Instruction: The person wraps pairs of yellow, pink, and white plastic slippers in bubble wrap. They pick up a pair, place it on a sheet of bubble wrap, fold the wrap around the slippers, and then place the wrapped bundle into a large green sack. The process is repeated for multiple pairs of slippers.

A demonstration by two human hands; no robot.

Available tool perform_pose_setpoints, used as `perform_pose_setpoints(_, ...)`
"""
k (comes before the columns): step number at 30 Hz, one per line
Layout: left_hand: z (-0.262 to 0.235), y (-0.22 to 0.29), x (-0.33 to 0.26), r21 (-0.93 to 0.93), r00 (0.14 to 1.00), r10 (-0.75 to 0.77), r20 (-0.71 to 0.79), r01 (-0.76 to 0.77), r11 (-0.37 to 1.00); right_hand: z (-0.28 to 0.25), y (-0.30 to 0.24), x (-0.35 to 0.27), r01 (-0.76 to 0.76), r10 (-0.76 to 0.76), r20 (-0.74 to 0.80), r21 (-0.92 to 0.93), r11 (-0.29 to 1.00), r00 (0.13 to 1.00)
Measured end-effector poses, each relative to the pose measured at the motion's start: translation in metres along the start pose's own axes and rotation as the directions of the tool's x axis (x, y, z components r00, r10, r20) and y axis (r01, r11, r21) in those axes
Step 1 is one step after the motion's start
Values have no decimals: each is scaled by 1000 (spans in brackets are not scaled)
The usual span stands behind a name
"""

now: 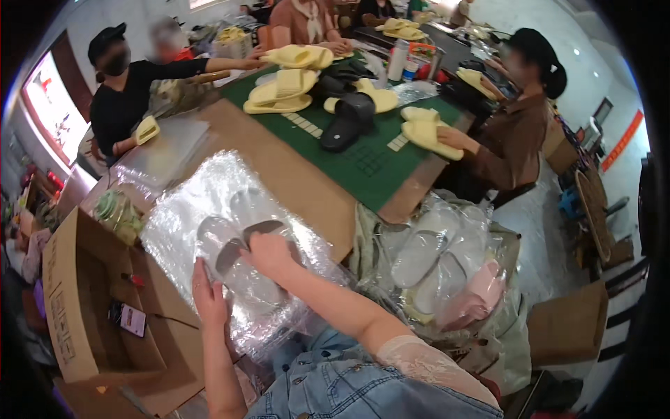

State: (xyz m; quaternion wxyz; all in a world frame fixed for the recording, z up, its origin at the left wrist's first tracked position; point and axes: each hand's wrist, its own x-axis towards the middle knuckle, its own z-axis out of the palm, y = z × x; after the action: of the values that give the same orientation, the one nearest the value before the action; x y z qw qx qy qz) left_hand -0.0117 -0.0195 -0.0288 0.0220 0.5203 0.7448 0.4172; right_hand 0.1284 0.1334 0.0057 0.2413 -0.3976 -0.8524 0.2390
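Grey rubber slippers (234, 241) in clear crinkled plastic bag (202, 202), on brown desk (293, 174) edge: your right hand (269, 253) presses them closed-fingered; left hand (208, 297) open, flat against bag. Bagging step; next, likely needs sealing

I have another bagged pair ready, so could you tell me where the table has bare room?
The brown tabletop is bare between the clear bag of slippers under your hands and the green mat. The mat's near corner is also free. Crowded: the mat's far half, heaped with yellow slippers and a black slipper, and the bagged slippers on your right.
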Motion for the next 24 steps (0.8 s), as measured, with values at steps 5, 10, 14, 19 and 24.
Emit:
perform_pose_setpoints(5,-2,-8,3,76,998,59,18,-60,995,12,17,15,108,-108,13,-34,994,994)
perform_pose_setpoints(10,0,-12,2,63,999,46,23,-47,997,-14,39,-28,79,-81,-22,-55,995,997)
perform_pose_setpoints(14,-2,-10,1,56,1000,14,22,-15,998,-86,58,-77,-20,17,-78,-39,999,997)
perform_pose_setpoints(19,-4,-4,0,79,999,-39,32,36,996,-216,84,-130,-399,381,-255,-19,917,889)
perform_pose_setpoints(24,3,-13,-3,73,1000,-17,17,16,997,-335,155,-182,-763,629,-458,-204,614,629)
